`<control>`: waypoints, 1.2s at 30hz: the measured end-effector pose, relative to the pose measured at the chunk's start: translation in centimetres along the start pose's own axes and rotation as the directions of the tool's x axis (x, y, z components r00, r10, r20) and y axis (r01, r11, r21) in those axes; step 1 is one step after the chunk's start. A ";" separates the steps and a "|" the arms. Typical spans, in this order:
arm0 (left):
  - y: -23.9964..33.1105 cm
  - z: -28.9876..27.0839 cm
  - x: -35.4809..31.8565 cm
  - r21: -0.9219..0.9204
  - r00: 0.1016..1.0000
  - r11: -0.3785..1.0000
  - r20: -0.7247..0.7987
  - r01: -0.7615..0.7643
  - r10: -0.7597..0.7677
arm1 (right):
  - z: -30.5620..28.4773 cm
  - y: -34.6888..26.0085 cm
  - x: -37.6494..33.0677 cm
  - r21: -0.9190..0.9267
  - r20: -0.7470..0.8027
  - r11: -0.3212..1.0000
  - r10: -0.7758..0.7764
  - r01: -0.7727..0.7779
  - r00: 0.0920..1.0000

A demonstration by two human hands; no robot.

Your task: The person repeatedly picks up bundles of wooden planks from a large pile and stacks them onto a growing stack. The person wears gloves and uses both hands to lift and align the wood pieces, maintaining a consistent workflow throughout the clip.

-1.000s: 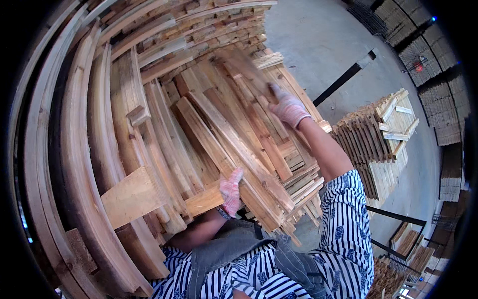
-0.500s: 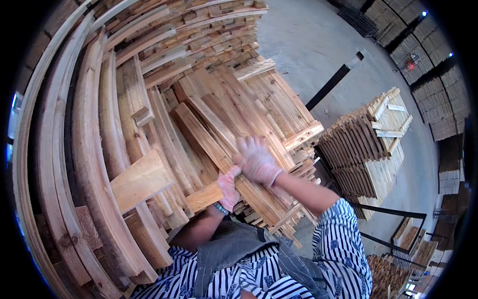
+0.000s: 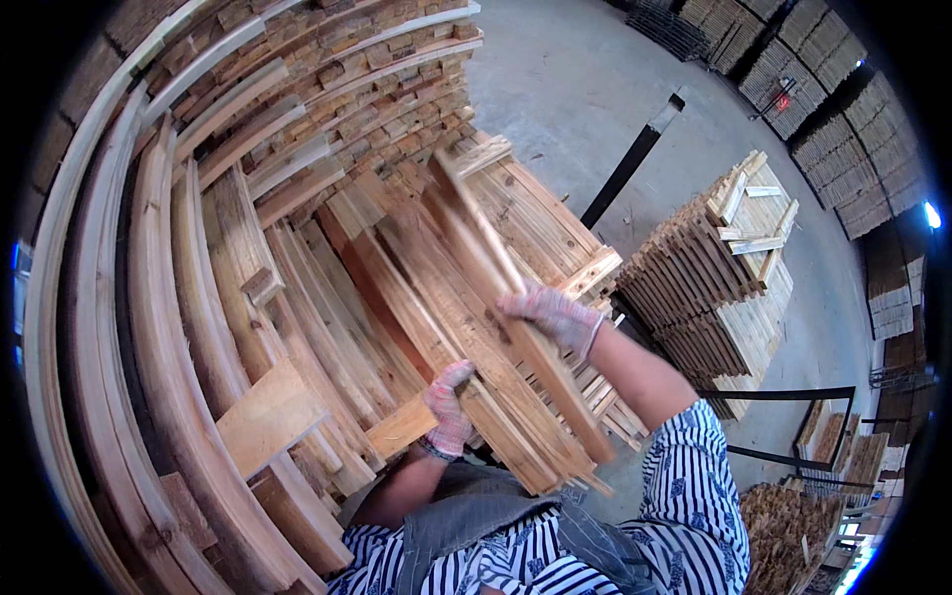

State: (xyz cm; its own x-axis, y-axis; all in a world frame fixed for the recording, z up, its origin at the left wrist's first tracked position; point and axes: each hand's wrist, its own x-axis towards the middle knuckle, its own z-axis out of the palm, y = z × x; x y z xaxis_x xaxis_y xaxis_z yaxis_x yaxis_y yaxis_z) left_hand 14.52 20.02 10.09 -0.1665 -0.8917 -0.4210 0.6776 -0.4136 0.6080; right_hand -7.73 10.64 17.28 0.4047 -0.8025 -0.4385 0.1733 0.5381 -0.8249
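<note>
My right hand (image 3: 555, 315), in a pale knit glove, grips a long wooden board (image 3: 540, 352) around its middle. The board is tilted up on its edge above the other boards and a little blurred. My left hand (image 3: 448, 409), gloved in the same knit, is curled against the edge of a narrow board (image 3: 428, 332) on the pile; its fingertips lie on top and the palm side is hidden. Between and beyond my hands lie several loose boards (image 3: 426, 253), side by side. A short wood piece (image 3: 402, 426) sticks out beside my left wrist.
Long curved-looking planks (image 3: 183, 327) stand stacked on the left, with a short board (image 3: 270, 412) across them. A high lumber stack (image 3: 387, 69) rises at the back. Slatted panels (image 3: 694, 307) are piled on the right, near a black metal post (image 3: 630, 164) and a black frame (image 3: 778, 395).
My right hand has moved right and lifted one board onto its edge, away from the pile. My left hand has shifted slightly down and left. The whole view has shifted a little.
</note>
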 end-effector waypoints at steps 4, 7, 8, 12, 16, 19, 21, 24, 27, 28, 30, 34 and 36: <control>-0.1 -0.2 1.5 0.146 0.986 0.988 -0.154 -0.039 0.062 | -5.2 -6.3 4.3 -0.718 -0.246 0.688 -0.105 -0.108 0.963; 0.1 0.7 1.7 -0.076 0.981 0.982 -0.072 0.173 -0.178 | -9.2 -8.3 8.3 -0.875 -0.406 0.387 -0.258 -0.291 0.877; 0.1 0.6 1.5 -0.128 0.977 0.971 -0.049 0.200 -0.208 | -8.7 -7.8 9.2 -0.882 -0.425 0.349 -0.296 -0.317 0.855; -2.9 -3.6 3.2 0.058 0.996 0.995 -0.033 0.087 -0.085 | -2.0 -1.6 13.0 -0.852 -0.519 0.236 -0.268 -0.467 0.812; -0.5 1.6 2.0 0.153 0.986 0.977 -0.107 0.147 -0.132 | -4.0 -2.2 11.0 -0.884 -0.442 0.292 -0.269 -0.365 0.856; 0.6 1.2 1.6 0.025 0.980 0.989 -0.144 0.145 -0.140 | 1.2 -1.0 9.4 -0.959 -0.234 0.024 -0.624 -0.281 0.745; 1.2 1.4 0.9 -0.113 0.987 0.986 -0.087 0.124 -0.134 | 5.3 0.4 6.2 -0.986 -0.147 0.002 -0.500 -0.169 0.854; 0.5 1.9 1.4 -0.002 0.988 0.994 -0.104 0.111 -0.110 | 4.4 3.3 4.2 -0.984 -0.148 -0.003 -0.536 -0.177 0.831; -0.9 2.5 1.1 0.031 0.985 0.996 -0.154 0.084 -0.078 | 2.5 1.8 4.1 -0.963 -0.189 0.258 -0.460 -0.074 0.867; -0.9 2.7 1.2 0.016 0.985 0.998 -0.162 0.066 -0.062 | 3.6 0.4 2.7 -0.918 -0.313 0.347 -0.331 -0.194 0.890; -0.8 3.1 1.2 -0.039 0.985 0.999 -0.168 0.030 -0.036 | 4.6 -0.7 0.7 -0.884 -0.223 0.466 -0.327 -0.049 0.918; 2.1 6.4 -1.3 -0.159 0.989 0.980 0.101 0.120 -0.105 | 7.6 2.2 -2.8 -0.869 -0.145 0.494 -0.216 -0.020 0.966; 1.6 8.0 -1.7 -0.126 0.996 0.988 0.019 0.087 -0.085 | 6.9 0.8 -3.0 -0.763 -0.205 0.642 -0.127 -0.077 0.970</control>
State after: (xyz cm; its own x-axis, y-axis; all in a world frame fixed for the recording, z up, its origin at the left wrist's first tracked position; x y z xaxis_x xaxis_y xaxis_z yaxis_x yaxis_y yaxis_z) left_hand 10.14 19.36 17.18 -0.2375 -0.8564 -0.4584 0.7456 -0.4632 0.4791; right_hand -2.56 15.23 20.44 0.1866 -0.9001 -0.3937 -0.6052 0.2103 -0.7677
